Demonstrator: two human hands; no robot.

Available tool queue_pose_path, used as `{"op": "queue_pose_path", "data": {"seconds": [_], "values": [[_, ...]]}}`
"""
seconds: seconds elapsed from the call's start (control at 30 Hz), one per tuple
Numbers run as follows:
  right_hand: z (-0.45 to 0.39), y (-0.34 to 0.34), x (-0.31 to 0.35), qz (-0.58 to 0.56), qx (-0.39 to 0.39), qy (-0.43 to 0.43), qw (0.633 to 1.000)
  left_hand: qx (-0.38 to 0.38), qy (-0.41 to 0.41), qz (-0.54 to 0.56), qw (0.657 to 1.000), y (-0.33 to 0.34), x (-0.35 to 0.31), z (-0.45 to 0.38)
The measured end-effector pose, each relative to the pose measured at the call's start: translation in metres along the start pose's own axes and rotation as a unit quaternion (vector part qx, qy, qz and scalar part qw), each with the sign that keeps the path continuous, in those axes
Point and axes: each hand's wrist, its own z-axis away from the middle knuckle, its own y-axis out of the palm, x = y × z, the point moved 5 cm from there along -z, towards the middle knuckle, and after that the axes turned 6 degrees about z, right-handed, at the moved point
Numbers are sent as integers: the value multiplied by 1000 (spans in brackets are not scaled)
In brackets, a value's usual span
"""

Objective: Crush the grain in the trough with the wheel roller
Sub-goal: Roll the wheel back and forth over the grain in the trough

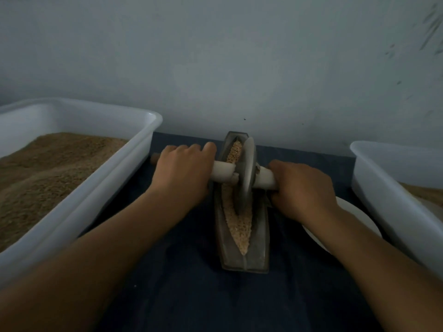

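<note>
- A long, narrow metal trough (242, 257) sits on a dark blue desk (182, 283). It points away from the person, toward a pale wall (215, 56).
- Light tan grain (242, 226) lies inside the trough, in a strip that comes to a point at the near end.
- A wheel roller (247, 173) stands on its edge in the trough, a bit past the middle, toward the far end. Its thin gray disc cuts down into the grain.
- A pale handle bar (221, 170) goes through the wheel and sticks out on both sides.
- The left hand (183, 173) wraps its grip around the bar on the left of the wheel. The fingers curl over the top, close to the trough's edge. A short bit of the bar pokes out past this hand.
- The right hand (303, 188) wraps its grip around the bar on the right of the wheel. The fingers curl tight around it.
- The wheel and the trough sit right between the two hands.
- A big white tub (134, 164) stands to the left. It holds a heap of brown grain or meal (48, 168).
- Another white tub (388, 188) stands to the right, with some tan stuff showing inside.
- A white plate (359, 219) lies on the desk beside the right tub, partly hidden under the right arm.
</note>
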Motion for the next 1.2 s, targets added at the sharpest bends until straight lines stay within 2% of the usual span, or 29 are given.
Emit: {"op": "queue_pose_path", "data": {"seconds": [0.17,0.33,0.63,1.0,1.2], "values": [[-42,15,-8,-2,58,22,998,32,-28,25,999,14,8,-37],[-73,20,-10,1,105,4,994,63,-62,38,995,21,15,-56],[-58,16,-7,25,43,-3,999,118,-85,11,989,17,13,-38],[25,-24,7,-8,-61,-17,998,57,-55,3,997,-12,-1,23],[47,-38,9,-42,-73,-5,996,4,-46,-22,999,-28,-8,44]]}}
